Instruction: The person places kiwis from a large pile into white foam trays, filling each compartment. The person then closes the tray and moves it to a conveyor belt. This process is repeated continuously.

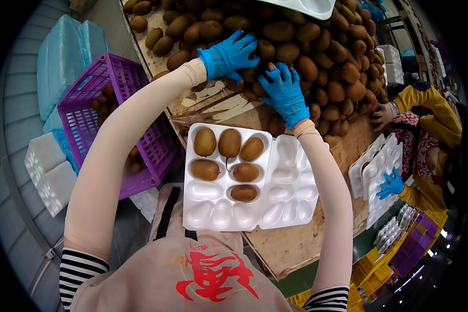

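My left hand (232, 55), in a blue glove, reaches into a large pile of brown kiwifruit (280, 31). My right hand (284, 93), gloved alike, rests on the near side of that pile, its fingers bent over the fruit. The undersides of both hands are hidden, so a grip on any single fruit cannot be made out. Closer to my body lies an unfolded white plastic tray (226, 210) with moulded hollows. Several kiwifruit (229, 143) sit in its left half, one with a thin stem. The right half (284, 193) holds none, and my right forearm passes over its edge.
A purple plastic crate (109, 70) with kiwifruit inside stands left of the wooden table (292, 249). Beyond it are wrapped blue bundles (60, 66) and stacked white trays (48, 171). At right, a co-worker's gloved hand (390, 183) touches upright white trays (382, 171). Another tray (316, 7) lies atop the pile.
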Demonstrator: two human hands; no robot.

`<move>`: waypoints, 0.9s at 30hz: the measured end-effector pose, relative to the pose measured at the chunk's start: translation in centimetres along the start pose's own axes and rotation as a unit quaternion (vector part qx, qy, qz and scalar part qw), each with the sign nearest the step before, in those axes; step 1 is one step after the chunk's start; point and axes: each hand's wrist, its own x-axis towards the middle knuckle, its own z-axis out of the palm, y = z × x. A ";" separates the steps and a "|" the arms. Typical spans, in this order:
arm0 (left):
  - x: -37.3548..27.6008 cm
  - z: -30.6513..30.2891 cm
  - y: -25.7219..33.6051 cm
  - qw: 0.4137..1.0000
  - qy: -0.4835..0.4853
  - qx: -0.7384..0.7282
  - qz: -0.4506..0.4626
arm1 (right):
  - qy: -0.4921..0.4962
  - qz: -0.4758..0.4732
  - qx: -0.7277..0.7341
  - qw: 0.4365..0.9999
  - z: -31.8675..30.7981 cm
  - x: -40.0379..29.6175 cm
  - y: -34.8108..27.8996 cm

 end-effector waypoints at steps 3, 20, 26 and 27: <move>0.5 0.2 -0.9 0.997 0.040 0.040 0.053 | -0.033 0.005 0.012 0.999 0.0 0.2 0.4; -2.0 -5.5 5.2 0.993 0.060 -0.098 -0.020 | -0.098 0.221 0.369 0.897 -18.2 -17.8 -19.5; -15.0 -14.2 21.5 0.944 -0.187 -0.249 -0.106 | -0.112 0.303 0.341 0.883 -17.9 -19.7 -20.6; -15.9 -13.6 23.2 0.935 -0.222 -0.252 -0.114 | -0.121 0.311 0.325 0.885 -17.6 -19.8 -20.7</move>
